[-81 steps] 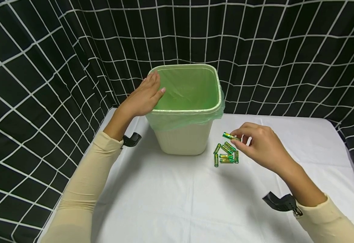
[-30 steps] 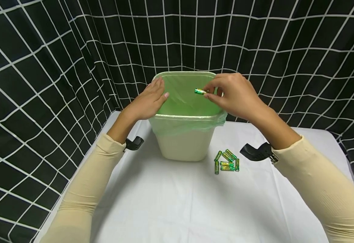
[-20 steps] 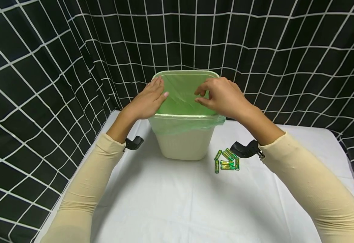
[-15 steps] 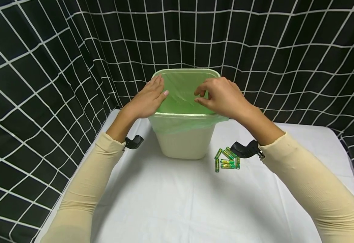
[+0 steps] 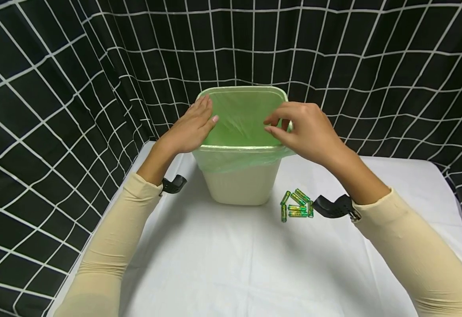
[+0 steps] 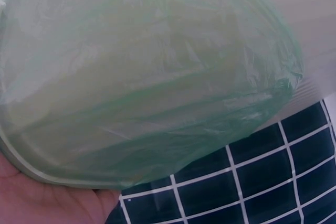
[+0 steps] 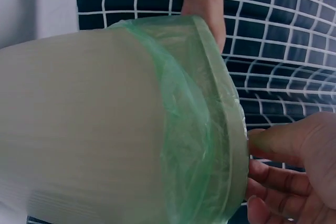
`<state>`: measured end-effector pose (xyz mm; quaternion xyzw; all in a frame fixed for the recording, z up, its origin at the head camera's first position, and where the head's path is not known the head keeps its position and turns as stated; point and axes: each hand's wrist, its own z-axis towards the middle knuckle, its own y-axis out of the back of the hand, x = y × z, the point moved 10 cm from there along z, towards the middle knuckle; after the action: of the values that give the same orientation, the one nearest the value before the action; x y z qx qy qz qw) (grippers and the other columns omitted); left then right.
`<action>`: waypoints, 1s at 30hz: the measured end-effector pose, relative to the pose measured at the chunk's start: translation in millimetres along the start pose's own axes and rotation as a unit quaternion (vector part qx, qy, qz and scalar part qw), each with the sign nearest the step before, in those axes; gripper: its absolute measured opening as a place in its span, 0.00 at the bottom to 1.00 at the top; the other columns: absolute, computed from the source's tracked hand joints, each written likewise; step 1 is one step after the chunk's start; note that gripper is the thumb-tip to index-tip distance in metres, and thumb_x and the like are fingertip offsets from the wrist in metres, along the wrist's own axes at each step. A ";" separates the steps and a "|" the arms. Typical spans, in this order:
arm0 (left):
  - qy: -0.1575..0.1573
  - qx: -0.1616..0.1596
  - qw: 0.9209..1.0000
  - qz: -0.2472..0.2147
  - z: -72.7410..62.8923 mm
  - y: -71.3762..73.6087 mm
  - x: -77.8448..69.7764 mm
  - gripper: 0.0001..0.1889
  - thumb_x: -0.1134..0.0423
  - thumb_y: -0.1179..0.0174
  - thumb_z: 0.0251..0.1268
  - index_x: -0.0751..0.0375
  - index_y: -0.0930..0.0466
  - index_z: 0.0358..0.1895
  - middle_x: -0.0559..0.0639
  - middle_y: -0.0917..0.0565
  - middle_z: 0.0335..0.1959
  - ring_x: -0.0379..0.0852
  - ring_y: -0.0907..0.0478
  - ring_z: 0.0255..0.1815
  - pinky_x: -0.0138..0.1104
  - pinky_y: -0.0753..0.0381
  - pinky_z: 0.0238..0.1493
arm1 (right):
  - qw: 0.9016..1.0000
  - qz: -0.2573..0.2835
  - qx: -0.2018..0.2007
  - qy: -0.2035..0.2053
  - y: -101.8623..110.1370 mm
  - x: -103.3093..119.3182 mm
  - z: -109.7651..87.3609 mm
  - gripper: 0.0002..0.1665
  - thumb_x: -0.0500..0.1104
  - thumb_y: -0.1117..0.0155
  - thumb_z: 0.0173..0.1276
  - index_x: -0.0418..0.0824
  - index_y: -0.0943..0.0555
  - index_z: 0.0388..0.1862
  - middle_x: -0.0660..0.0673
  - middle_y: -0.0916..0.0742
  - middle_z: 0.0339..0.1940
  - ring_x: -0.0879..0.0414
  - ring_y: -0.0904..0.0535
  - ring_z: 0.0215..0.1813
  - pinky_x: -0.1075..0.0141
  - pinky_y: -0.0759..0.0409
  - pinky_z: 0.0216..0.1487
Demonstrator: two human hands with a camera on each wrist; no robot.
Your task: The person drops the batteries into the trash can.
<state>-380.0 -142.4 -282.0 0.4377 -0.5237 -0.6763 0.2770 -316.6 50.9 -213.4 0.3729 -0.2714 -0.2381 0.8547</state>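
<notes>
A white bin [image 5: 239,185] with a green plastic liner [image 5: 243,116] folded over its rim stands at the back of the table. My left hand [image 5: 191,125] rests on the bin's left rim, its fingers straight. Over the right side of the opening hovers my right hand [image 5: 304,127], thumb and fingers loosely curled with a gap between their tips. Nothing shows between them; in the right wrist view the right hand [image 7: 294,171] overlaps the rim. On the table to the right of the bin lie several green and gold batteries [image 5: 297,208] in a loose cluster. The bin's bottom is hidden.
A white cloth [image 5: 223,255] covers the table. Black curtains [image 5: 247,44] with a white grid hang behind the bin and along both sides. Each wrist carries a black camera mount [image 5: 331,207]; the right one is close beside the batteries in the head view.
My right hand carried a battery from beside the cluster to over the bin and let go of it there. Since then it has moved slightly right. The left hand stays on the rim.
</notes>
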 end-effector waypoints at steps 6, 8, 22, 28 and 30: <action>0.000 -0.001 1.000 -0.001 -1.7 2.8 -1.4 0.35 0.49 0.71 0.86 0.73 0.63 0.80 0.63 0.64 0.83 0.54 0.72 0.83 0.39 0.71 0.81 | 0.999 0.030 -0.038 -0.020 9.7 -4.8 -20.5 0.03 0.34 0.29 0.66 0.40 0.10 0.37 0.50 0.12 0.38 0.59 0.21 0.34 0.72 0.29 0.31; -0.001 -0.001 1.000 0.001 -1.3 2.9 -1.4 0.35 0.49 0.71 0.86 0.73 0.63 0.80 0.63 0.64 0.83 0.54 0.72 0.83 0.39 0.71 0.81 | 0.997 0.043 -0.055 -0.025 13.5 -5.9 -28.4 0.04 0.33 0.29 0.65 0.40 0.10 0.37 0.50 0.12 0.38 0.60 0.21 0.35 0.75 0.28 0.31; 0.000 -0.007 1.000 0.000 -0.9 4.5 -1.0 0.35 0.48 0.72 0.86 0.73 0.64 0.80 0.63 0.64 0.83 0.52 0.72 0.83 0.37 0.72 0.80 | 0.991 0.072 -0.109 -0.042 16.4 -20.2 -83.1 0.06 0.31 0.26 0.62 0.40 0.10 0.35 0.52 0.12 0.33 0.67 0.23 0.35 0.77 0.26 0.30; 0.002 -0.004 1.000 -0.005 -0.5 1.6 -0.9 0.35 0.49 0.72 0.86 0.73 0.63 0.80 0.62 0.64 0.83 0.53 0.72 0.84 0.36 0.72 0.80 | 0.988 0.067 -0.104 -0.088 -0.4 -44.5 -107.8 0.05 0.32 0.25 0.62 0.40 0.11 0.34 0.52 0.11 0.32 0.70 0.23 0.35 0.77 0.24 0.30; 0.002 -0.002 1.000 -0.007 -0.5 0.8 -1.3 0.35 0.49 0.72 0.86 0.73 0.63 0.80 0.62 0.64 0.83 0.53 0.72 0.84 0.36 0.72 0.80 | 0.987 0.068 -0.103 -0.105 -5.8 -52.4 -116.7 0.05 0.32 0.25 0.63 0.41 0.11 0.35 0.52 0.11 0.33 0.70 0.23 0.34 0.77 0.24 0.30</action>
<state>-379.0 -141.8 -281.0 0.4414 -0.5188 -0.6787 0.2744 -281.6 138.6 -299.9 0.2369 -0.3583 -0.2438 0.8695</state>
